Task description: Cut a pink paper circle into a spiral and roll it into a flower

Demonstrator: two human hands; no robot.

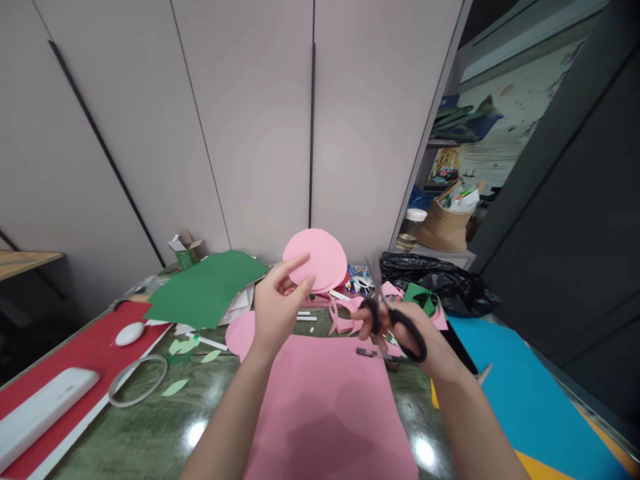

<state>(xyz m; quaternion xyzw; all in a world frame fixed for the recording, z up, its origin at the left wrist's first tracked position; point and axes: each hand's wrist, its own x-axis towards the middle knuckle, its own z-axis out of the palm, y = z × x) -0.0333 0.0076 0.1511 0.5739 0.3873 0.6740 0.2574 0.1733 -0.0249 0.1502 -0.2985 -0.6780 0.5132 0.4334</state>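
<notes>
Between the thumb and fingers of my left hand [283, 300] is a round pink paper circle [323, 257], held up above the table; a second edge shows along its lower rim. My right hand [400, 327] holds black-handled scissors [409, 337], blades pointing up and slightly blurred, apart from the paper. Below both hands lies a large pink paper sheet [330, 400]. Another rounded pink piece [241, 333] rests on the table, partly hidden by my left wrist. Curved pink offcuts [345, 317] lie behind my right hand, and a dark pen [369, 352] lies by the sheet's upper right.
Green paper [210, 287] and red paper [133, 327] lie left, with a white mouse [130, 333], a cable loop [137, 380] and pale green leaf cutouts [175, 387]. Blue paper [540, 393] lies right, below a black plastic bag [440, 280]. Cabinet doors [250, 133] stand behind the table.
</notes>
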